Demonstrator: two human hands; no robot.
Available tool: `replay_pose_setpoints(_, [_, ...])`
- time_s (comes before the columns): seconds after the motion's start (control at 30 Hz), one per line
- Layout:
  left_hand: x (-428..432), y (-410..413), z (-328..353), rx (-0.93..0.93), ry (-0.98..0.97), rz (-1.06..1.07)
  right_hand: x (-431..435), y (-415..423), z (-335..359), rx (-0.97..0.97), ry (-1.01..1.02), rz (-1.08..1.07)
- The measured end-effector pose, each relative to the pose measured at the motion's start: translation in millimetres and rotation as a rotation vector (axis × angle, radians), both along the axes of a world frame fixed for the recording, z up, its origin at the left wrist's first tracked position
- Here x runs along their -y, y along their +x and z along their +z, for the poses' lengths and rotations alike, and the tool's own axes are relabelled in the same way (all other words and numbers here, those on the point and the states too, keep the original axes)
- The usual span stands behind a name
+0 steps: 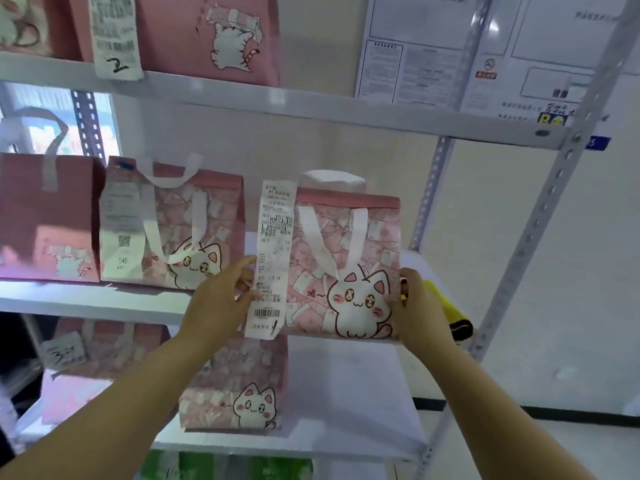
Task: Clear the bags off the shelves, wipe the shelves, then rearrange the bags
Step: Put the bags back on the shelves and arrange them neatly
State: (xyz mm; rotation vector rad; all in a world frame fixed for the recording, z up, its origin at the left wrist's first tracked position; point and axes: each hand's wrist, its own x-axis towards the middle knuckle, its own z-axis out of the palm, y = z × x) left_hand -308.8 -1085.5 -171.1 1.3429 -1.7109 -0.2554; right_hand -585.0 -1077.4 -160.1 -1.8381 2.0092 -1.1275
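As fingers (408,289) curl, hands (218,299) (420,310) seemingly grip bag (346,244)

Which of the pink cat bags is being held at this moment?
The rightmost cat bag at the middle shelf, with the long receipt on its left edge. The left grip and the right grip hold its two sides; the others stand untouched.
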Motion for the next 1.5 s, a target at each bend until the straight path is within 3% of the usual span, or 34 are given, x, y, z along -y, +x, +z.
replay_pose_setpoints(0.23, [29,-13,-18,-0.005,0.045,0.088,33,-10,-13,-0.076,0.083,0.033])
replay_pose_setpoints(0.6, [41,-14,-21,0.037,0.163,0.054,43,-18,-13,-0.053,0.147,0.027])
replay_pose_setpoints(0.7, [31,-8,-17,0.121,0.109,0.102,34,-21,-2,-0.152,0.071,-0.023])
replay_pose_setpoints(0.83, [12,6,3,0.239,-0.033,0.135,15,-8,22,-0.316,-0.176,-0.019])
replay_pose_setpoints(1.1, [-44,70,54,0.512,-0.220,0.182,-29,79,72,-0.635,-0.313,0.189])
replay_pose_setpoints(1.3, [-93,152,89,0.716,-0.274,0.205,-57,172,97,-0.653,-0.300,0.286])
replay_pose_setpoints(1.5, [-133,248,118,0.780,-0.273,0.335,-77,266,122,-0.684,-0.336,0.351])
